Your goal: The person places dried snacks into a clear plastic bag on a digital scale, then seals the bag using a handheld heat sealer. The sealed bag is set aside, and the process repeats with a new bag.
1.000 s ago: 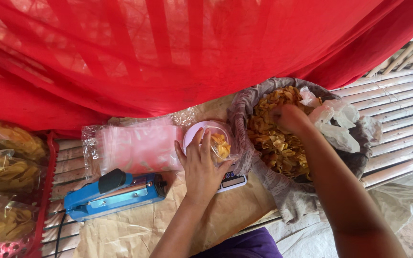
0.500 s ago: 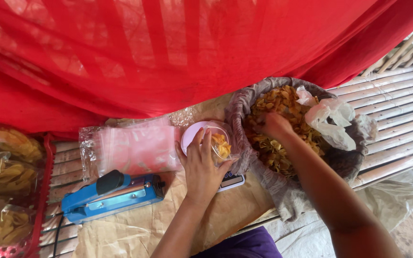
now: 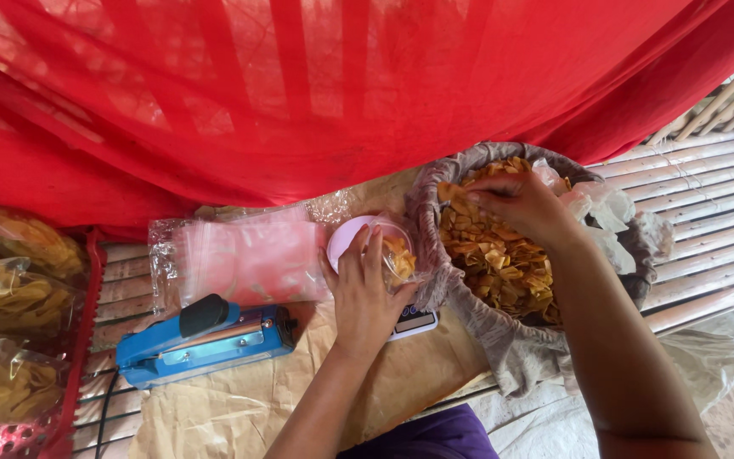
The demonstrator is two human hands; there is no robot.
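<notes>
My left hand (image 3: pixel 365 289) holds a small clear plastic bag (image 3: pixel 397 253) partly filled with yellow chips, standing on a pink dish (image 3: pixel 343 240) atop a small digital scale (image 3: pixel 414 321). My right hand (image 3: pixel 516 204) is raised over the big cloth-lined sack of chips (image 3: pixel 503 263), fingers pinched on a few chips (image 3: pixel 450 192) near the sack's left rim. The sack's grey cloth edge (image 3: pixel 435 255) lies between the two hands.
A blue heat sealer (image 3: pixel 206 340) lies left of the scale on brown paper (image 3: pixel 239 408). A stack of empty clear bags (image 3: pixel 239 259) sits behind it. Filled chip bags (image 3: pixel 10 331) fill a red basket at far left. Red netting (image 3: pixel 299 93) hangs overhead; bamboo slats (image 3: pixel 707 212) run right.
My right hand has lifted out of the chip sack and moved left toward the small bag with chips pinched in it. The left hand has stayed on the bag.
</notes>
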